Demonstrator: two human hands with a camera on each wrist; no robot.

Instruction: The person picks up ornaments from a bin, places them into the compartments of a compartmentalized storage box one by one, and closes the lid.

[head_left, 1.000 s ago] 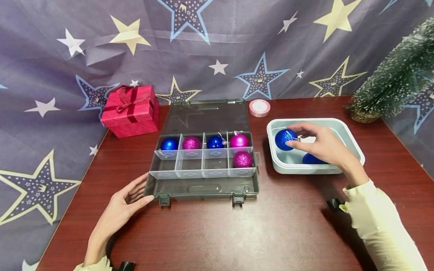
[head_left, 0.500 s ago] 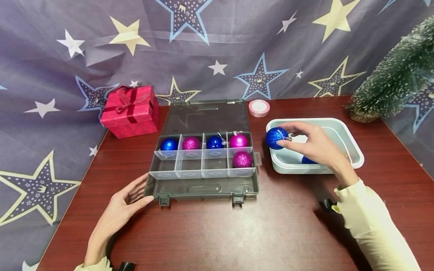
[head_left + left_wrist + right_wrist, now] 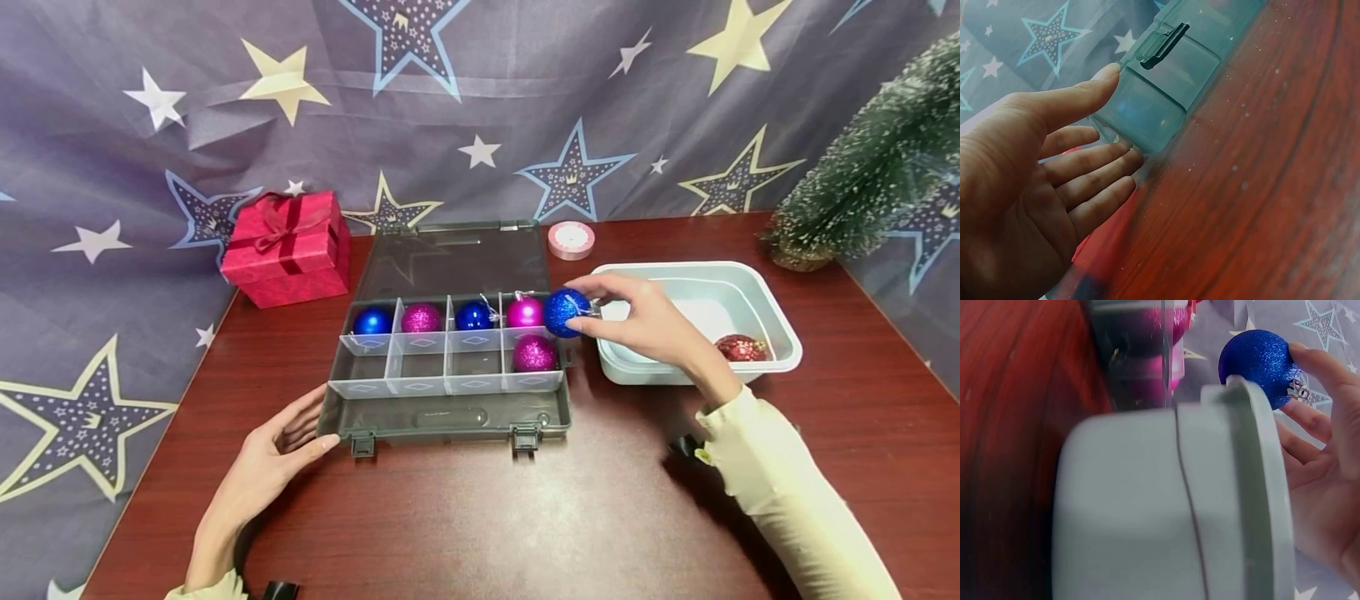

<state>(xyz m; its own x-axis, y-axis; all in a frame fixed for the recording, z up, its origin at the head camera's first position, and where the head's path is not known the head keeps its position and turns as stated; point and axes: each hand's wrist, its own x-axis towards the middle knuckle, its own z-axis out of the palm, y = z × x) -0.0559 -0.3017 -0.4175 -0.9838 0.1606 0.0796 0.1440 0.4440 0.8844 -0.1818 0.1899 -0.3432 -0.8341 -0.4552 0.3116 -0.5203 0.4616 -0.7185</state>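
In the head view a glittery blue Christmas bauble (image 3: pixel 566 313) is pinched by the thumb and fingers of my right hand (image 3: pixel 637 321), by the right edge of the divided plastic case (image 3: pixel 450 415). The right wrist view shows the same bauble (image 3: pixel 1259 365) with its silver cap and loop. My left hand (image 3: pixel 266 454) touches the case's left front corner, fingers fairly straight, also in the left wrist view. The case's back row holds a blue bauble (image 3: pixel 372 321), a glittery magenta one (image 3: pixel 422 317), a shiny blue one (image 3: pixel 474 316) and a pink one (image 3: pixel 525 312). Another glittery magenta bauble (image 3: pixel 535 354) sits in front.
A pale tub (image 3: pixel 783 333) on the right contains a red glittery ornament (image 3: pixel 741 348); my right wrist partly covers it. Behind stand a red gift box (image 3: pixel 288 248), a pink ribbon roll (image 3: pixel 572 240) and a small frosted tree (image 3: pixel 862 175). The case lid (image 3: pixel 457 258) lies back, open.
My right hand has carried the glittery blue bauble left, from over the tub to the case's right edge. The red ornament in the tub has come into view. My left hand stays put.
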